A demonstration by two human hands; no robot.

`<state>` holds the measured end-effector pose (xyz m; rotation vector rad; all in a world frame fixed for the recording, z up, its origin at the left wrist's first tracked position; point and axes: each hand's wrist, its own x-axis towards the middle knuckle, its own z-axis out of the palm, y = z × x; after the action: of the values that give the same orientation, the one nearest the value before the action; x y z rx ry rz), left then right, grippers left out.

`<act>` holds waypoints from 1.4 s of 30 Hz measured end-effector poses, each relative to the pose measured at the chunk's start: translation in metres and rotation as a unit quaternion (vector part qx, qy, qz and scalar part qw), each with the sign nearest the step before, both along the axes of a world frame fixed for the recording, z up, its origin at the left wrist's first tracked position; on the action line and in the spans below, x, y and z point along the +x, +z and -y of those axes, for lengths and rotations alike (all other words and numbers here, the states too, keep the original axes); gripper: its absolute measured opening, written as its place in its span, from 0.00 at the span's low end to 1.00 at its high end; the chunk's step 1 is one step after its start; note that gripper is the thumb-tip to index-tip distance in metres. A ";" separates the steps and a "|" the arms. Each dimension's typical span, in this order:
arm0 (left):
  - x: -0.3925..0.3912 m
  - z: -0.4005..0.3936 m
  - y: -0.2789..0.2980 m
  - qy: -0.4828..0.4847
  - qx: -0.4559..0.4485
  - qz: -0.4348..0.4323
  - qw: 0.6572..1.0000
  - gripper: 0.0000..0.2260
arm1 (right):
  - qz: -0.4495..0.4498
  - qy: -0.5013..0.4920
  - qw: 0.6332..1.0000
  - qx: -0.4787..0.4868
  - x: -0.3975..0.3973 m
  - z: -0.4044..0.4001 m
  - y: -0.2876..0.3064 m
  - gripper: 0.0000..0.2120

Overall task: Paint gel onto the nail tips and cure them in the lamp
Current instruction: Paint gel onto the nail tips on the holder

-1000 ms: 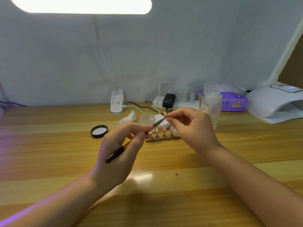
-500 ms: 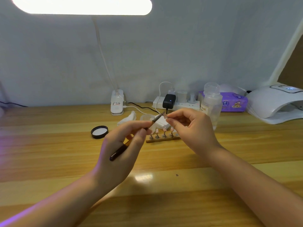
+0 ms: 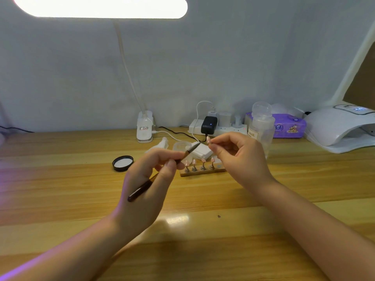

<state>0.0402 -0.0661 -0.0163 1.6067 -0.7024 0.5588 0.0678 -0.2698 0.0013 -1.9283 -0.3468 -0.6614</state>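
Brush (image 3: 162, 175) tip now nearer the pinched nail tip (image 3: 208, 139).

I see the dark-handled brush (image 3: 162, 176) tilted, bristles up-right at one pink nail tip (image 3: 208, 139) held aloft. Four more nail tips (image 3: 198, 161) upright on wooden stand (image 3: 203, 172). White cure lamp (image 3: 341, 126) far right on bench.

Your scene is brightly and evenly lit. The main source is the desk lamp head (image 3: 100, 6) at the top edge, which is overexposed to pure white with no detail. You get a glare patch on the glossy wooden table (image 3: 60, 199) near centre. A purple cast tints the left edge. Shadows are soft and faint. Wide-angle distortion bends lines near the edges. Small objects at the back look slightly soft.
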 end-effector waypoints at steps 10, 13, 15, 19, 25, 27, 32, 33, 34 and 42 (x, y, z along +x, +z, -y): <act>0.004 0.000 -0.017 0.053 0.050 0.006 0.997 0.10 | -0.092 -0.080 0.987 0.104 0.020 0.036 -0.004 0.03; 0.004 0.000 -0.018 0.054 0.053 -0.004 0.997 0.10 | -0.132 -0.088 0.986 0.049 0.025 0.043 -0.014 0.01; 0.004 0.000 -0.019 0.057 0.057 -0.011 0.997 0.10 | -0.151 -0.087 0.985 -0.006 0.027 0.044 -0.021 0.01; 0.004 0.000 -0.020 0.058 0.072 -0.019 0.996 0.10 | -0.175 -0.104 0.975 -0.090 0.031 0.042 -0.029 0.04; 0.003 -0.001 -0.020 0.058 0.083 -0.029 0.994 0.10 | -0.182 -0.120 0.967 -0.133 0.032 0.041 -0.035 0.06; 0.002 0.000 -0.020 0.057 0.086 -0.027 0.994 0.10 | -0.184 -0.122 0.965 -0.144 0.033 0.041 -0.037 0.07; 0.002 0.001 -0.019 0.055 0.086 -0.030 0.994 0.10 | -0.174 -0.127 0.956 -0.200 0.034 0.041 -0.037 0.07; 0.002 0.000 -0.020 0.054 0.086 -0.030 0.994 0.10 | -0.172 -0.125 0.956 -0.202 0.034 0.041 -0.038 0.07; 0.002 0.000 -0.020 0.053 0.087 -0.029 0.994 0.10 | -0.171 -0.124 0.956 -0.204 0.034 0.041 -0.038 0.07; 0.002 0.001 -0.020 0.050 0.096 -0.022 0.994 0.09 | -0.136 -0.125 0.958 -0.218 0.034 0.039 -0.039 0.06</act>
<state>0.0421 -0.0667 -0.0361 1.8359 -0.6609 0.5404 0.1014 -0.3088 -0.0376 -2.4801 -0.0747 -0.4956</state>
